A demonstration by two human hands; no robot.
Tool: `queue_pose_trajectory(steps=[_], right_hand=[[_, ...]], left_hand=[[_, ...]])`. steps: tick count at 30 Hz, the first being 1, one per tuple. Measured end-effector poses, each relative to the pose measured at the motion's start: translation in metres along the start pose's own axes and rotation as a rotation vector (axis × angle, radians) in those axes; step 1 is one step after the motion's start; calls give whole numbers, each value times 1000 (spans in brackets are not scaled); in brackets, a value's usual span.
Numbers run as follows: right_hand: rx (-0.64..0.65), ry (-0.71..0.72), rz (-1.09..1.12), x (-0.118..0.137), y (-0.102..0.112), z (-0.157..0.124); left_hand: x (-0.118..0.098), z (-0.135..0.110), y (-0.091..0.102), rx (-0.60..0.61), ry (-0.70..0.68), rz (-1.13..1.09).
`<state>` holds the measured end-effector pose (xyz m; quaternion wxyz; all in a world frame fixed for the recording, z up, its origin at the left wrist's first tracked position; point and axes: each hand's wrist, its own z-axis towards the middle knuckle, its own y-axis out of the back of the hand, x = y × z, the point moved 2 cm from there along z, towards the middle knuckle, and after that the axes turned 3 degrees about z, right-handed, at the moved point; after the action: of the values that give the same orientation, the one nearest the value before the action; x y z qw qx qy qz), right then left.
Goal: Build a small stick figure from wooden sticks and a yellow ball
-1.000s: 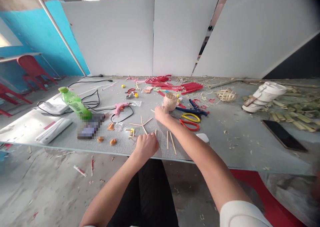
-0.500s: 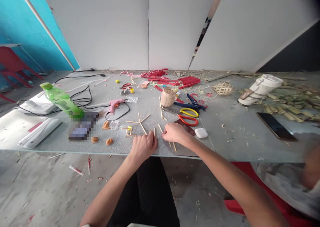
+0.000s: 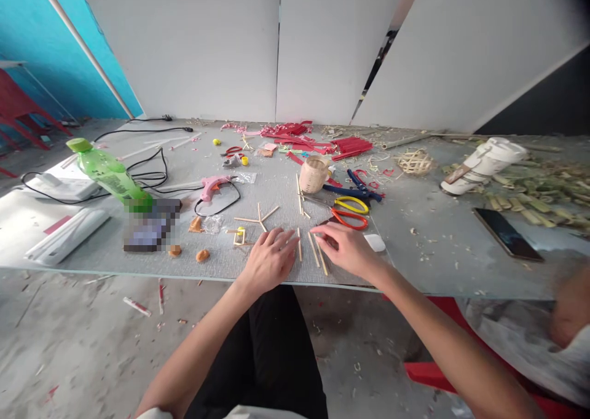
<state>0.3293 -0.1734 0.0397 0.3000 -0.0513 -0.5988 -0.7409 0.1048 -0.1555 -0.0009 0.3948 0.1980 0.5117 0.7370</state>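
My left hand (image 3: 271, 258) lies flat on the glass table (image 3: 442, 253) near its front edge, fingers stretched out. My right hand (image 3: 343, 247) rests just to its right, fingers out and low over the table. Between the two hands lie three thin bamboo sticks (image 3: 314, 251), side by side. Just beyond my left hand are a star of crossed sticks (image 3: 259, 218) and a small stick frame (image 3: 239, 238). Neither hand holds anything that I can see.
Red and yellow scissors (image 3: 350, 213), blue pliers (image 3: 357, 190) and a small woven cup (image 3: 313, 174) sit beyond my right hand. A pink glue gun (image 3: 214, 187), a green bottle (image 3: 108, 174) and a phone (image 3: 507, 233) also lie about. A red chair (image 3: 461, 370) is at lower right.
My right hand has come back from the woven cup to the front edge. Both hands have opened from fists and now lie flat beside the sticks.
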Motion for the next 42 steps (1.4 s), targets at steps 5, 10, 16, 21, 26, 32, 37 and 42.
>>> queue_pose_trajectory(steps=[5,10,16,21,26,32,37,42], right_hand=[[-91,313,-64,-19,-22,-39],[-55,337,-80,-21,-34,-41],[-78,322,-60,-9,-39,-31],[-119,290,10,-3,-43,-28],[-199,277,30,-8,-41,-30],[-279,207,-7,-16,-34,-42],[-214,238,-53,-12,-33,-48],[-207,256,-69,-10,-35,-47]], left_hand=[[2,1,-1,15,-71,-89],[-1,-1,0,10,-75,-96],[-2,-1,-4,22,-90,-83],[-3,2,-5,33,-101,-81],[-3,3,-7,38,-130,-81],[-2,1,-8,52,-144,-80],[-3,3,-7,57,-154,-73],[-4,5,-7,61,-157,-53]])
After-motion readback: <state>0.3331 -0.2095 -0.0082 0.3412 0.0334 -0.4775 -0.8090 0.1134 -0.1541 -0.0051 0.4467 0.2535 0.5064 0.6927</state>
